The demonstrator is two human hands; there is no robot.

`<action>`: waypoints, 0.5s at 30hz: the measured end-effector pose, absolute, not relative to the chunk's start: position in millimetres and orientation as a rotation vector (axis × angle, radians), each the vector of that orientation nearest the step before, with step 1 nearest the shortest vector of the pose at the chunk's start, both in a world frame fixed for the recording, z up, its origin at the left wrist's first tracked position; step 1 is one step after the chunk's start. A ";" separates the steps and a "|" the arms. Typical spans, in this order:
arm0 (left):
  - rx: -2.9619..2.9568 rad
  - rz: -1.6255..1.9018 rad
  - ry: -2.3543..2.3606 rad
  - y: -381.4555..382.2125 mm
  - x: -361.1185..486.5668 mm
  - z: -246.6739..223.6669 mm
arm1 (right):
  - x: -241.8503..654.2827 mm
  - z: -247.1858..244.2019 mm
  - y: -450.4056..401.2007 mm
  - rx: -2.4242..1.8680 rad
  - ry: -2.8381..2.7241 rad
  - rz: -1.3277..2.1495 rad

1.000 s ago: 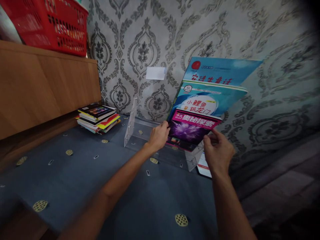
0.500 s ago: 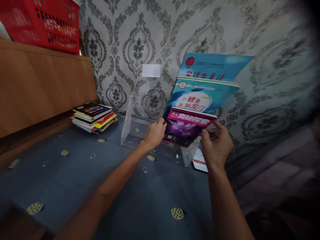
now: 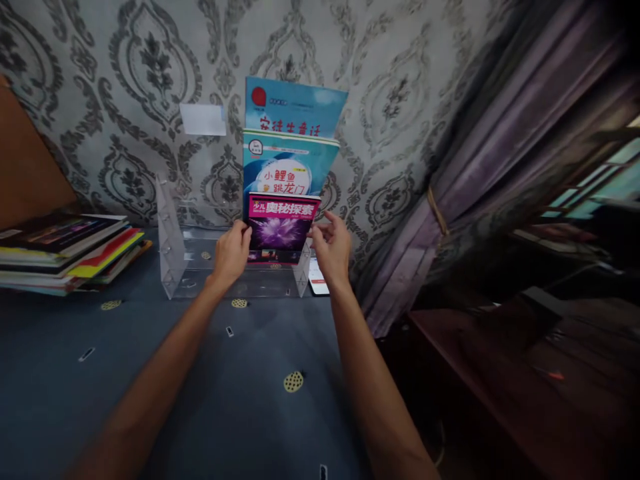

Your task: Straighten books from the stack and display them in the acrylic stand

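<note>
At center frame, a thin magenta-and-purple book stands before taller blue books in a clear plastic rack. The left hand pinches its left edge; the right hand curls loosely at its right, grip unclear. The view has swung rightward, centering them.

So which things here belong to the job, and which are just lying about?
In the job, it seems:
magenta-and-purple paperback, between left hand and right hand
turquoise paperback and blue paperback behind it
clear plastic rack
probably the multicoloured book stack

Just lying about, probably:
black-edged, flat device with white screen
purple fabric curtain
</note>
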State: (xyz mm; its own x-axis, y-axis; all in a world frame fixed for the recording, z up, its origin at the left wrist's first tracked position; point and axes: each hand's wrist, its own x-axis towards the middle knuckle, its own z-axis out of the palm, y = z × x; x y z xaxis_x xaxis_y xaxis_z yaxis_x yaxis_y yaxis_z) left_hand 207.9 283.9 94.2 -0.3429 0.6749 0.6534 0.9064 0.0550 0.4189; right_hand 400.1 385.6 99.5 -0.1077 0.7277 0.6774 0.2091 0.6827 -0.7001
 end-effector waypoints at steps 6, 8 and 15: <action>-1.596 -1.141 -2.055 287.2 206.1 91.9 | 401.9 96.6 388.1 -0.732 -1.663 0.606; -1.593 -1.135 -2.060 287.3 205.7 91.9 | 401.3 95.7 387.7 -0.731 -1.670 0.616; -1.604 -1.186 -2.063 286.3 204.9 91.8 | 397.8 95.0 387.2 -0.756 -1.708 0.717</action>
State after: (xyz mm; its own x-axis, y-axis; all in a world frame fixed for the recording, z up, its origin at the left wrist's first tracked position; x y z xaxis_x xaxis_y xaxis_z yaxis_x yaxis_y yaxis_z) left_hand 204.9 286.3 91.8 -0.3501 0.6780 0.6463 0.8998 0.0515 0.4333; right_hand 397.8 387.2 95.0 -0.2144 0.7828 0.5842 0.1310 0.6157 -0.7770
